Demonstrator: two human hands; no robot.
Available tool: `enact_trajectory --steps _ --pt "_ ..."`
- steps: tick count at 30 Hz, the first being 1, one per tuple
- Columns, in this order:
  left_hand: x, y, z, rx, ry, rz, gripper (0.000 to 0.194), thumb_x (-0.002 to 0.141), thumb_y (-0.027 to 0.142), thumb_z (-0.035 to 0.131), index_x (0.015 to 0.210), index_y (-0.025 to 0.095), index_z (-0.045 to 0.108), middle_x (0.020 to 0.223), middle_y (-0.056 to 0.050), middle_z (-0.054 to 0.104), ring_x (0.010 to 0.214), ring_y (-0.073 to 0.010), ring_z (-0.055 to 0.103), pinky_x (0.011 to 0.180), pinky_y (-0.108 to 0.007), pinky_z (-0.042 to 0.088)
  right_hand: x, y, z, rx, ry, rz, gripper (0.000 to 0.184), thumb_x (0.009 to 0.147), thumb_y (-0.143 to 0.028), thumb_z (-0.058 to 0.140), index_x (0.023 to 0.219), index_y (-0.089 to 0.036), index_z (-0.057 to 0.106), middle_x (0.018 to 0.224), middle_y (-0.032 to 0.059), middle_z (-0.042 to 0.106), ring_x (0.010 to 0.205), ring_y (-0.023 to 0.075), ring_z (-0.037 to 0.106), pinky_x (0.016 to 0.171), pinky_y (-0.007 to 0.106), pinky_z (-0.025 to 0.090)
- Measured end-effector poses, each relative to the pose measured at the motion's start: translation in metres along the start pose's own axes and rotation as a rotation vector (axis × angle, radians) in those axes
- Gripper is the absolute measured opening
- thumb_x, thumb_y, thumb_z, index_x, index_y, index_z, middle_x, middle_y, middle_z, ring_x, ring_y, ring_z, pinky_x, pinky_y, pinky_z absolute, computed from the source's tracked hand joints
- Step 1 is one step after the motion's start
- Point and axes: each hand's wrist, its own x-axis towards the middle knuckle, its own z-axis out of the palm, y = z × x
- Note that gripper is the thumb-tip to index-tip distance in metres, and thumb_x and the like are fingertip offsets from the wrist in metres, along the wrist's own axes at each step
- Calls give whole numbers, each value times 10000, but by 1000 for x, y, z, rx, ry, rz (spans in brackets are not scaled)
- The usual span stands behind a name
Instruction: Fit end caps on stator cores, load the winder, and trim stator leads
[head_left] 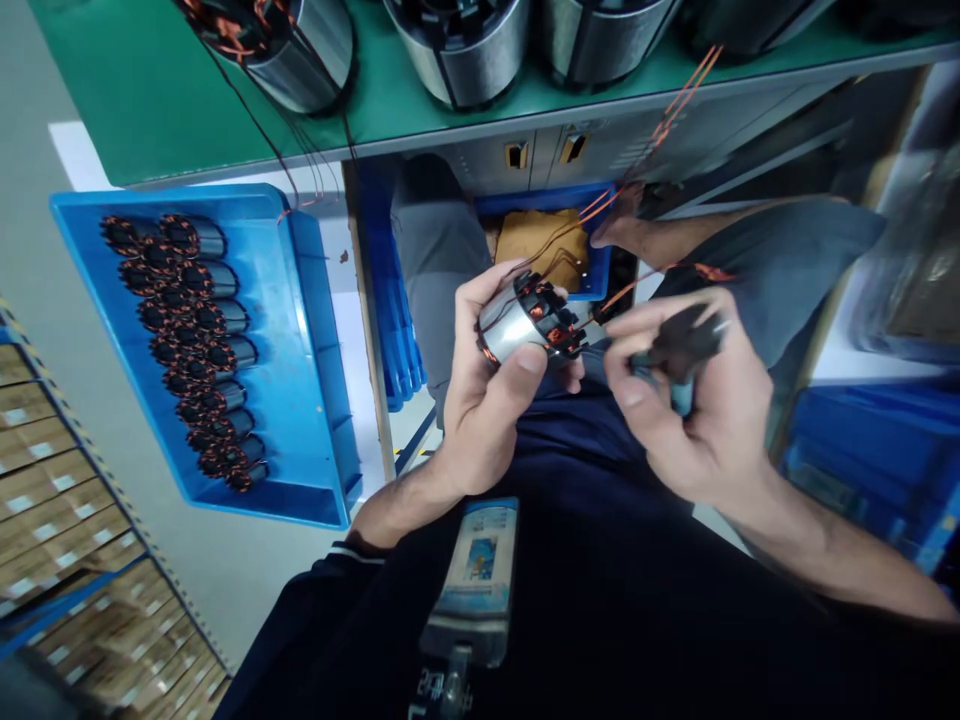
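My left hand [487, 400] is closed around a motor stator [514, 320], its thumb pressed on the silver metal side. The stator's black slotted end with copper windings [555, 320] faces right, and loose copper wires [555, 235] rise from it. Close to that end is my right hand [690, 400], its fingers curled around pliers [681, 390] with teal handles. Motion blurs the pliers and hides their exact shape. A thin dark tip [596, 315] shows between the right fingers and the stator; whether it touches the windings I cannot tell.
Several larger stators [465, 55] stand on the green bench top [142, 110] ahead. On the left, a blue tray [292, 400] holds rows of small wound stators [199, 350]. Below the bench, a blue bin [600, 270] contains something yellowish-brown [536, 245]. Long copper wires [679, 105] hang off the bench.
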Motion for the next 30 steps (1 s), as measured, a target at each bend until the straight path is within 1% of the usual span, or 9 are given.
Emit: enact_trajectory --steps 4,6,8,13,16,18,20,25,30 --pt "-2 0 -5 83 19 34 589 1091 633 839 1582 366 654 1507 -98 742 1402 -378 808 1019 -509 781 -6 -1 -15 -275 -152 -116 406 974 -87 676 1334 -266 732 1108 39 815 949 231 806 859 366 688" --pt "-5 0 -6 99 18 36 575 1104 614 822 1602 377 656 1553 -99 722 1452 -400 788 1024 -514 783 -4 -2 -18 -330 -197 -140 482 973 -67 662 1413 -242 745 1151 68 808 1062 273 819 981 415 704" --pt "-6 1 -7 97 5 34 563 1114 587 807 1621 398 654 1570 -95 716 1414 -406 809 1014 -526 784 -1 -2 -20 -352 -207 -140 545 984 -63 664 1495 -232 751 1182 87 796 1114 293 817 1058 449 705" --pt "-4 -4 -11 111 8 38 562 1100 609 775 1613 402 679 1466 -113 772 1404 -452 803 941 -517 780 3 -5 -22 -345 -217 -118 786 976 -28 694 1701 -331 699 1243 101 790 1128 325 817 1084 512 720" --pt "-3 -10 -12 126 46 24 599 1042 655 810 1577 410 698 1470 -104 791 1422 -481 786 943 -536 778 3 -6 -24 -332 -219 -119 872 970 -19 714 1757 -389 664 1210 84 792 1068 323 814 1017 516 725" --pt "-5 -13 -12 115 36 6 593 1044 655 801 1580 423 694 1462 -92 798 1366 -464 812 928 -524 774 2 -5 -26 -319 -206 -143 858 979 -39 731 1761 -386 672 1145 75 797 993 309 803 909 483 717" --pt "-7 -12 -10 96 -12 -5 580 1071 618 776 1611 431 674 1417 -89 809 1265 -430 850 884 -492 767 1 -4 -28 -319 -205 -158 834 991 -62 748 1762 -373 681 1116 71 799 945 292 795 866 458 713" --pt "-11 -8 -4 150 -28 -20 596 1105 612 738 1653 416 608 1396 -95 806 1000 -328 864 780 -427 751 -3 -1 -34 -361 -202 -141 821 999 -80 762 1762 -374 689 1181 51 831 927 255 816 922 431 732" --pt "-12 -13 -2 94 -81 -12 591 1121 550 765 1670 441 574 1441 -66 741 891 -234 817 869 -454 769 1 6 -32 -293 -178 -183 776 964 -36 749 1663 -374 779 1412 -8 906 1094 265 905 1034 396 760"
